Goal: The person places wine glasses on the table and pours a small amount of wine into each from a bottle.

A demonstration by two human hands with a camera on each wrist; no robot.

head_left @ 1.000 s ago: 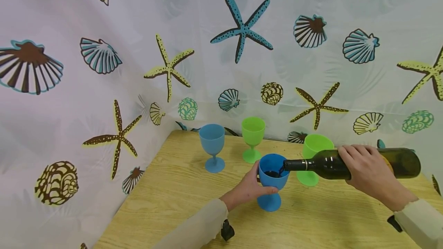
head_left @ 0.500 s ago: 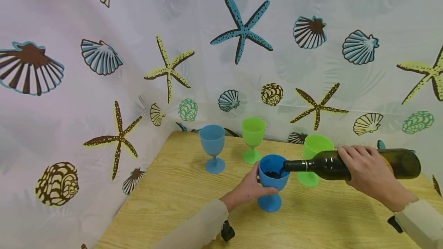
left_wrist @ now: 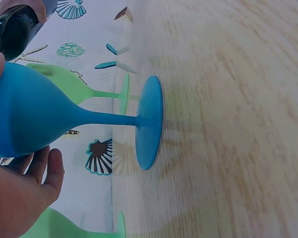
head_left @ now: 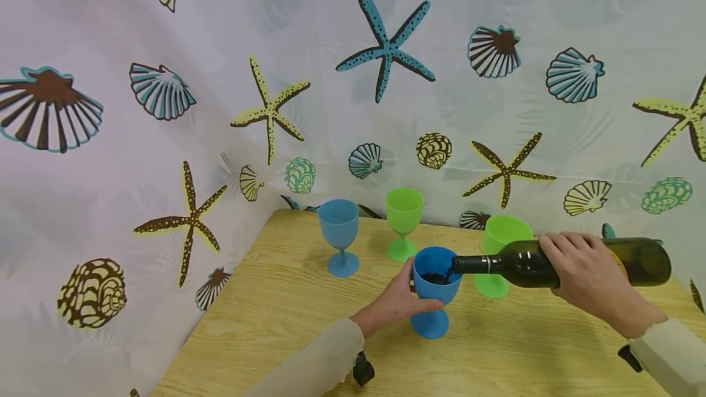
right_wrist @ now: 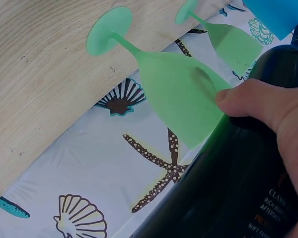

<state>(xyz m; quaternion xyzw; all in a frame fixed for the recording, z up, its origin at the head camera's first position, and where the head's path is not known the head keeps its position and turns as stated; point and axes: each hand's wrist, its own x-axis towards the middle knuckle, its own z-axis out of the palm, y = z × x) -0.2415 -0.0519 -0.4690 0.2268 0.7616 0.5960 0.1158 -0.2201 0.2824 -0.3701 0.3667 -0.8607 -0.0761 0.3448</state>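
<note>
My left hand (head_left: 398,300) grips the bowl of a dark blue goblet (head_left: 432,322), whose foot rests on the table. Its thumb crosses the front and the other fingers go behind. The right hand (head_left: 587,271) holds a dark wine bottle (head_left: 526,262) almost level, palm over its body. The bottle's mouth lies at the goblet's right rim, and a thin dark stream runs down into dark liquid inside. In the left wrist view the blue goblet (left_wrist: 35,111) stands upright on its foot. The right wrist view shows the bottle (right_wrist: 228,183) with printed label text under my thumb.
Behind stand a lighter blue goblet (head_left: 338,228) and a green goblet (head_left: 404,210). Another green goblet (head_left: 499,231) is partly hidden by the bottle. All are on a wooden table (head_left: 265,317), backed by a white curtain (head_left: 325,121) printed with shells and starfish.
Both hands, the bottle and the goblet stay almost still. The dark liquid keeps running from the bottle into the blue goblet. The view has shifted very slightly.
</note>
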